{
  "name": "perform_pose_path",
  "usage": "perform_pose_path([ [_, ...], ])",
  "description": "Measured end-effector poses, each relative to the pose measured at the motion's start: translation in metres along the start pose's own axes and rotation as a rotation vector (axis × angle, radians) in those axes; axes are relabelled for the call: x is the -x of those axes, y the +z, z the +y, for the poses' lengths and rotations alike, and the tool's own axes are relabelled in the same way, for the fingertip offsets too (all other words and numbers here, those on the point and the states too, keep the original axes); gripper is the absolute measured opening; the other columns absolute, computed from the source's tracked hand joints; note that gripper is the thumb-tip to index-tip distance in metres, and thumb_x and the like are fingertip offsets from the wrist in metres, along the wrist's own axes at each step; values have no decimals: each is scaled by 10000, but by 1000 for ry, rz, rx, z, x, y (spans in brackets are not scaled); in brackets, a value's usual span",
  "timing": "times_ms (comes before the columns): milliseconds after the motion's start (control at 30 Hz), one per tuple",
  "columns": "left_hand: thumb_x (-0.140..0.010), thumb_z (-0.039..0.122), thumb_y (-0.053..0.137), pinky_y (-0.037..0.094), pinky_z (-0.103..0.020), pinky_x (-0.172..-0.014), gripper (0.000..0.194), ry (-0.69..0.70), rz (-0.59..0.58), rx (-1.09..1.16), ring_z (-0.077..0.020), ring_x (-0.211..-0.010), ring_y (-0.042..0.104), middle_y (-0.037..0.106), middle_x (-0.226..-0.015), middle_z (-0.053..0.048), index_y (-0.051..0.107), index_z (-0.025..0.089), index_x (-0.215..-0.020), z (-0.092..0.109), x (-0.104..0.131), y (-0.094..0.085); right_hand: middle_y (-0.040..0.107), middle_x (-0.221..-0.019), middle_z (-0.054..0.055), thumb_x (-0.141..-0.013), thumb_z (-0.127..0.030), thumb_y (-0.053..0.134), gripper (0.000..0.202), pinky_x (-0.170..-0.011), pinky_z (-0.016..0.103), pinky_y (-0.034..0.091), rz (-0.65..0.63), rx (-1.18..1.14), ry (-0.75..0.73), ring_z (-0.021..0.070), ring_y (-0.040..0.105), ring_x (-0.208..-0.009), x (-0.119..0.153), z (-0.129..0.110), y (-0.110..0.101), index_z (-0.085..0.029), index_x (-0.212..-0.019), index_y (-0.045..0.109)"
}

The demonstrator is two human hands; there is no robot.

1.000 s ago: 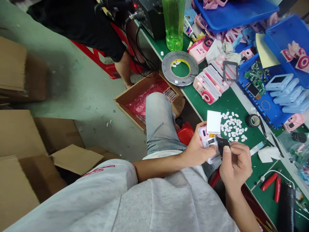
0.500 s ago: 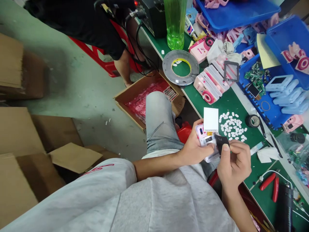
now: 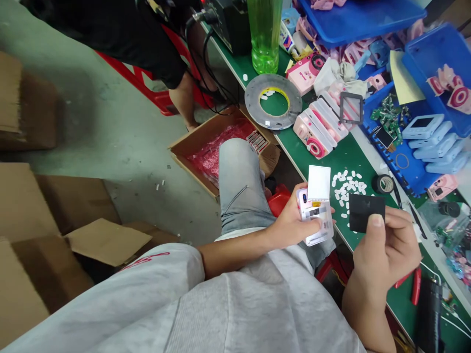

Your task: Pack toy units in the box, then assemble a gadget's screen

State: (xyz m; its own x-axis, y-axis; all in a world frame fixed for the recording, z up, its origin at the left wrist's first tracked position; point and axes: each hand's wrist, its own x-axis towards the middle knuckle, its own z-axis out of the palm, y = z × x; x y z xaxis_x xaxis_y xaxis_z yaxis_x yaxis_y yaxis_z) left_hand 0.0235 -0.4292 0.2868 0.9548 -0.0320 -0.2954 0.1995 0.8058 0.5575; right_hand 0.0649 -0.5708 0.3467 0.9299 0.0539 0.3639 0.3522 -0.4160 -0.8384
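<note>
My left hand [image 3: 294,218] is closed round a pale, phone-like device casing [image 3: 321,234] over my lap, its thumb lying across the front. A white square screen panel [image 3: 319,183] stands up from the casing's upper end, joined by a small orange ribbon. My right hand [image 3: 386,250] pinches a thin black square sheet [image 3: 364,212] between thumb and fingers. The sheet is apart from the casing, to its right, and covers part of the small white oval pads [image 3: 348,187] scattered on the green table.
Pink toy cameras [image 3: 316,132] and a tape reel [image 3: 253,103] lie farther along the table. Blue bins [image 3: 401,181] hold circuit boards and light-blue casings. A black tape roll [image 3: 382,184] and red-handled pliers [image 3: 416,286] lie to the right. Another person's leg [image 3: 182,100] is at upper left.
My right hand has moved right, taking the black sheet away from the casing; the sheet now faces up flat. My left hand still holds the casing in nearly the same place.
</note>
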Motion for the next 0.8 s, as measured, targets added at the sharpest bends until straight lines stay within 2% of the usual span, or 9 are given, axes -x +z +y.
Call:
perform_pose_path([
  [100,-691,135,790,605,-456,-830,712,-65,-44,10,-229,-885,755,709,-1041,-3,356,290,-1233,0,-2,-1,597,-855,23,-881,-294,737,158,-756,379,497,164,-176,82,197,585,-804,-12,14,0,-214,-803,625],
  [167,-707,138,790,609,-435,-800,691,-132,-77,21,-222,-868,752,718,-1033,-9,377,290,-1239,-2,-4,-3,594,-844,15,-837,-337,780,206,-730,372,508,159,-274,164,188,583,-773,-18,29,-6,-213,-774,628],
  [300,-702,162,815,622,-418,-759,644,-276,-184,28,-213,-824,753,742,-1020,-26,428,271,-1205,-8,-10,-6,624,-890,25,-809,-446,809,314,-737,366,530,-36,-309,271,197,612,-819,-29,56,-25,-213,-730,613],
  [433,-696,194,846,601,-346,-704,583,-497,-295,-39,-193,-742,747,764,-960,-35,471,246,-1139,-10,-17,-4,657,-946,41,-818,-507,791,364,-773,404,560,-272,-340,329,238,661,-914,-41,66,-39,-217,-717,595],
  [567,-735,298,880,573,-323,-694,575,-615,-354,-146,-179,-710,739,754,-911,-24,493,244,-1157,-10,-26,4,682,-878,34,-826,-518,790,364,-741,412,570,-442,-397,376,237,683,-865,-51,76,-50,-219,-720,609],
  [667,-781,355,860,573,-363,-736,534,-634,-379,-233,-185,-719,739,738,-878,-14,490,239,-1148,-10,-35,10,691,-860,32,-827,-539,791,389,-741,404,565,-476,-380,408,229,682,-857,-53,85,-61,-215,-712,610],
  [800,-782,190,808,560,-361,-759,503,-608,-426,-386,-193,-785,746,740,-907,-23,479,228,-1161,-5,-50,20,713,-923,49,-798,-554,812,406,-675,354,538,-425,-382,446,220,681,-843,-50,96,-72,-207,-709,622],
])
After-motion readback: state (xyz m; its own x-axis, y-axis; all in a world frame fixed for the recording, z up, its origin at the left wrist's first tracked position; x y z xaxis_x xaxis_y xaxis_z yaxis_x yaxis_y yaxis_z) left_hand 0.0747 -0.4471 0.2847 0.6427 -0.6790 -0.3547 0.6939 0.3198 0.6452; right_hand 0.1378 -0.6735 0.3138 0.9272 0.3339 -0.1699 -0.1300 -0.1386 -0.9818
